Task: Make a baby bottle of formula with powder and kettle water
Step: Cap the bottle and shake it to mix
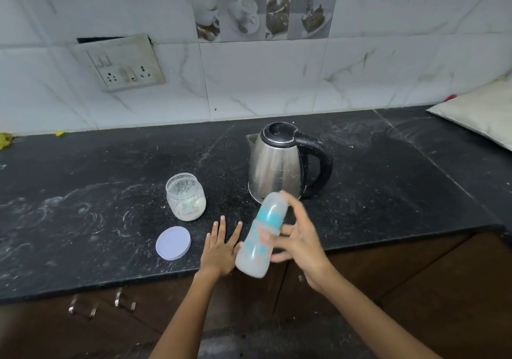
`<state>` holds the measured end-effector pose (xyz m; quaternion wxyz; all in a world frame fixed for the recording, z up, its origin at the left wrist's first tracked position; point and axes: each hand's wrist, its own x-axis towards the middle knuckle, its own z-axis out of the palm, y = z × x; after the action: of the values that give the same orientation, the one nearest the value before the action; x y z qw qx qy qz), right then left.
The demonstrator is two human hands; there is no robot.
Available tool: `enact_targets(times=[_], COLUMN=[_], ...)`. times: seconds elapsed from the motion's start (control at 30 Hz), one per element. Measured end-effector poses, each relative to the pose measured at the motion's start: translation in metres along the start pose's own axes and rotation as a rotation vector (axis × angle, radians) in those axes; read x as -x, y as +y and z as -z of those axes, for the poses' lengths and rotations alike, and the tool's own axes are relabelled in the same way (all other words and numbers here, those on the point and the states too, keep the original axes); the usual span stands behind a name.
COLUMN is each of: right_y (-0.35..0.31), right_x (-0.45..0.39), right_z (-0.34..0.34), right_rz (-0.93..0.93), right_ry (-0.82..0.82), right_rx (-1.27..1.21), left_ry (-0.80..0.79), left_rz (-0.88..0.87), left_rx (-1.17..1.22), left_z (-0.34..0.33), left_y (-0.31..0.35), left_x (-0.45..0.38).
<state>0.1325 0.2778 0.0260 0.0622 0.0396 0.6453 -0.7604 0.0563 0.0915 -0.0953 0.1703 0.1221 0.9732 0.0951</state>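
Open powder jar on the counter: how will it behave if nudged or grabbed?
The jar is squat and wide, so probably slides rather than tips. It looks under half full of powder, likely light. Its lid lies apart on the counter, so a knock could spill powder.

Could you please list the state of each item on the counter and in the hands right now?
Baby bottle: capped, tilted, blurred, held off the counter, cloudy white inside.
Right hand: gripping the bottle.
Left hand: open, flat, fingers spread.
Powder jar: upright, open, partly filled.
Jar lid: off, lying flat on the counter.
Kettle: upright, lid closed.
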Motion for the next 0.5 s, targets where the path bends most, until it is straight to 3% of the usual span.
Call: enact_targets(times=[0.07, 0.17, 0.33, 0.43, 0.5], right_y=[-0.002, -0.011, -0.007, -0.011, -0.014], right_x=[0.002, -0.006, 0.001, -0.006, -0.005], right_z=[-0.002, 0.006, -0.003, 0.000, -0.001], right_rz=[0.031, 0.133, 0.027, 0.096, 0.067], right_ry=[0.006, 0.213, 0.003, 0.198, 0.157], right_rx=[-0.017, -0.176, -0.014, -0.165, -0.132], left_ry=[0.002, 0.024, 0.009, 0.024, 0.021], left_rz=[0.001, 0.013, 0.006, 0.013, 0.011], left_rx=[-0.004, 0.049, -0.008, 0.039, 0.022], left_z=[-0.001, 0.000, -0.001, 0.000, 0.001], left_y=[-0.001, 0.001, 0.000, 0.002, 0.002], left_x=[-0.001, 0.001, 0.000, 0.002, 0.003])
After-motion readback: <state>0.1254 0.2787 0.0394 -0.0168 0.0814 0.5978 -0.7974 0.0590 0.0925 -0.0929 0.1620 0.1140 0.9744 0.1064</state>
